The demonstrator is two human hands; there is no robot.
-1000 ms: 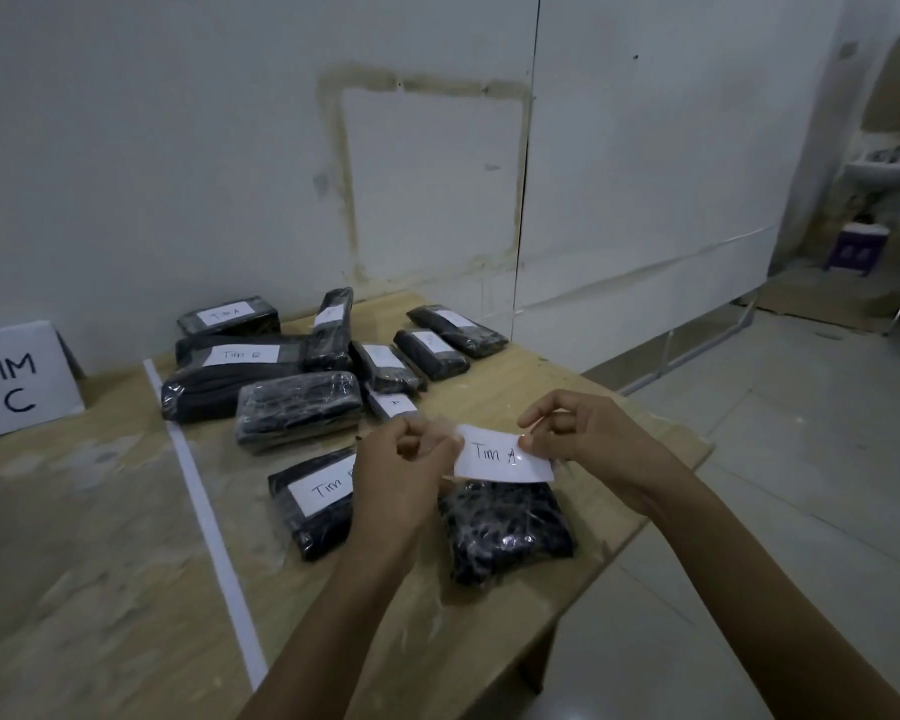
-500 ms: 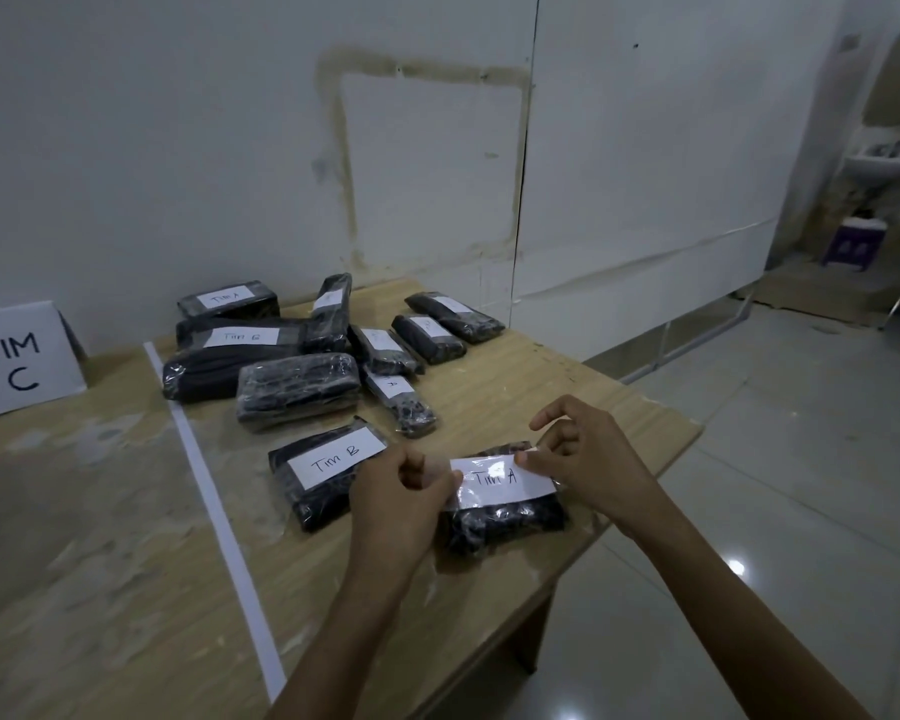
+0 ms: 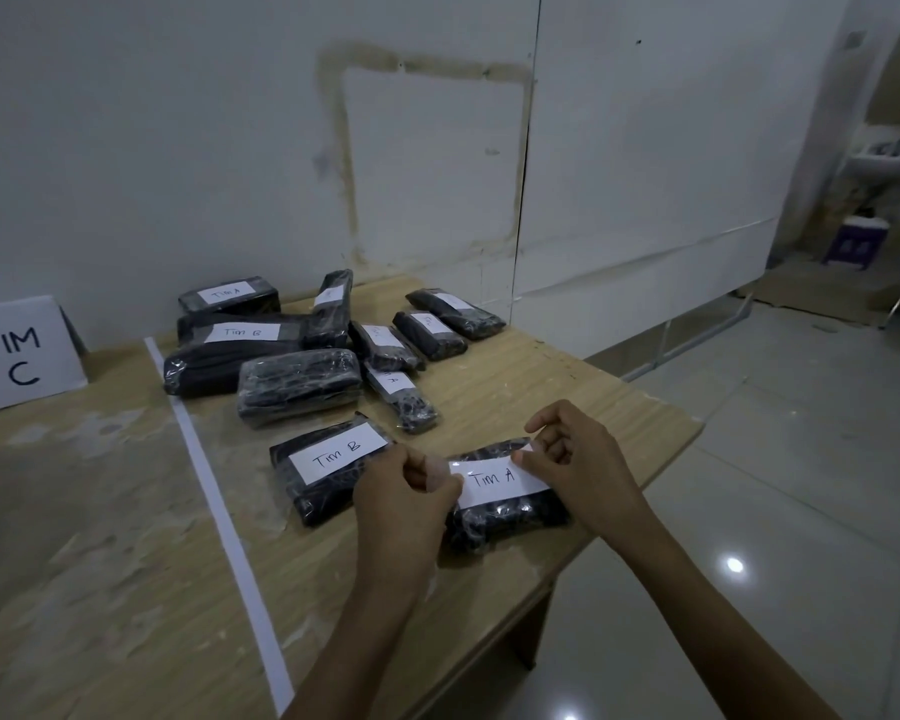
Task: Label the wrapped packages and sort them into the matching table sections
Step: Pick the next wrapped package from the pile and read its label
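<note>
Both hands work at the package (image 3: 505,519), which lies on the table (image 3: 619,407) with the Tim B pack (image 3: 328,465) just to its left. At the package's left end, the left hand (image 3: 406,493) curls its fingers and pinches the left end of the label (image 3: 494,480). The label, marked Tim A, lies on the package's top, its long axis running left to right along the package's own. At the package's right end, the right hand (image 3: 580,459) pinches the label's upper right corner. Neither hand is nearer, since each has one end. Pressing the label flat looks like the coming move.
</note>
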